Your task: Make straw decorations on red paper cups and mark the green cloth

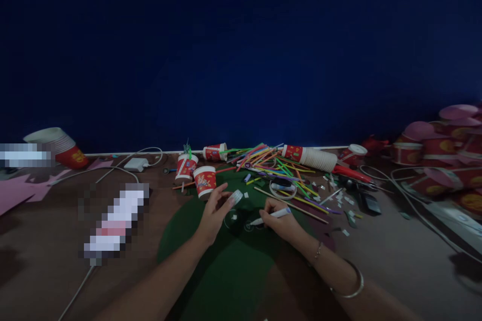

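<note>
My left hand (214,216) pinches a small whitish round piece with a ridged side, like a bottle cap (236,196), just above a sheet of dark green paper (226,261). Held like a pen in my right hand (282,225) is a white marker (276,213), its tip pointing left and down at the paper. Pale circles are drawn on the green sheet; one drawn circle (249,227) lies at the marker's tip. Behind my left hand stands a red paper cup (205,182), with a second red cup (186,166) beside it.
Coloured sticks (263,158) lie heaped behind my hands. A stack of paper cups (316,157) rests on its side near the wall. Paper scraps (341,198) are scattered right. A blurred phone-like object (118,220) with a cable lies left. Red-and-pink cup crafts (448,148) pile up far right.
</note>
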